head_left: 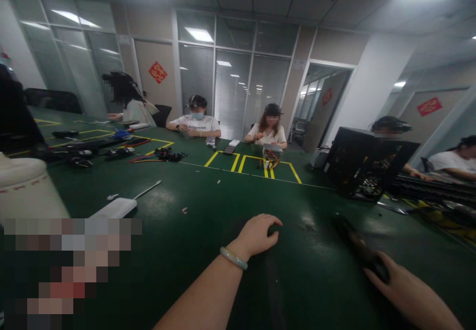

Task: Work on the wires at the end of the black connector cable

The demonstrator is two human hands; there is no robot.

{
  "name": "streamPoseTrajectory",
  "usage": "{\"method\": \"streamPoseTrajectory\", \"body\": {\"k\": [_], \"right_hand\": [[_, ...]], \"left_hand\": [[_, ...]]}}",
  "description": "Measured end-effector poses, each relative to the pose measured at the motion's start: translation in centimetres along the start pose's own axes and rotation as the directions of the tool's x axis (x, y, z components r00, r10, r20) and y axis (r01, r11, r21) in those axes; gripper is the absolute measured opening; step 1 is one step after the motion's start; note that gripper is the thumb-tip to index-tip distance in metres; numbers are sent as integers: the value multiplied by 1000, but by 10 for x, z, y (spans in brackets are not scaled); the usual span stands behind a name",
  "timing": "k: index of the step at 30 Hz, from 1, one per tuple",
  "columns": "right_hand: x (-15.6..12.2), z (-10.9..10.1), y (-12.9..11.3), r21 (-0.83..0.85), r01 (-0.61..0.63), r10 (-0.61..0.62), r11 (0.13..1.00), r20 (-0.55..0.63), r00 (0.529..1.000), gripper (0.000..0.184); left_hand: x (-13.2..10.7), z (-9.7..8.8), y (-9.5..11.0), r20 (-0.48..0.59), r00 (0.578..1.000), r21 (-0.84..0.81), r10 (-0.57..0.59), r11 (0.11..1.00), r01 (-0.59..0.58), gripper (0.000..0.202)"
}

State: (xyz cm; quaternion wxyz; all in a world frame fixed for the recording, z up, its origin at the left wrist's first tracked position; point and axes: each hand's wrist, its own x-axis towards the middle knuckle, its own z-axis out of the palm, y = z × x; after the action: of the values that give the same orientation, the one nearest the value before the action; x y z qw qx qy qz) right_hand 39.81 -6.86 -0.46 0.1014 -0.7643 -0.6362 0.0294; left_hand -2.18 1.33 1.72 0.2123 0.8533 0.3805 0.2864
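Observation:
My left hand [258,235], with a pale green bangle [233,258] on its wrist, rests low over the middle of the green tabletop [208,231]. Its fingers curve loosely, thumb and forefinger stand apart, and nothing shows between them. At the right, my right hand [409,283] is wrapped round the near end of a long dark object [355,243]. Motion blurs that object, so its kind cannot be made out. It points forward and left, tilted over the table. A dark strip [274,280] lies beside my left forearm.
An opened black computer case [366,164] stands at the right. To the left are a pale container [26,191] and a white device [115,208] with a thin rod. Bundled cables [169,155] lie farther back. Several people sit around the table.

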Motion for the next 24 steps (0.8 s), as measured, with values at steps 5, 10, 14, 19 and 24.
{"method": "streamPoseTrajectory", "body": {"k": [5, 10, 14, 19, 24], "right_hand": [[-3, 6, -124, 18, 340, -340, 940, 92, 936, 68], [-12, -1, -221, 103, 638, -644, 763, 208, 736, 66], [-5, 2, -249, 115, 705, -709, 700, 235, 665, 61], [-14, 6, -250, 80, 610, -615, 788, 148, 775, 68], [-66, 19, -202, 60, 359, -362, 931, 45, 931, 88]], "left_hand": [[0, -4, 10, -158, 984, 71, 79, 995, -68, 30], [-1, -1, 14, -157, 980, 171, 121, 981, -93, 24], [-1, 0, 11, -133, 988, 234, 80, 971, -47, 26], [-3, -2, 8, -121, 992, 251, 24, 968, 7, 39], [-3, -3, 6, -97, 995, 247, -39, 967, 62, 46]]}}
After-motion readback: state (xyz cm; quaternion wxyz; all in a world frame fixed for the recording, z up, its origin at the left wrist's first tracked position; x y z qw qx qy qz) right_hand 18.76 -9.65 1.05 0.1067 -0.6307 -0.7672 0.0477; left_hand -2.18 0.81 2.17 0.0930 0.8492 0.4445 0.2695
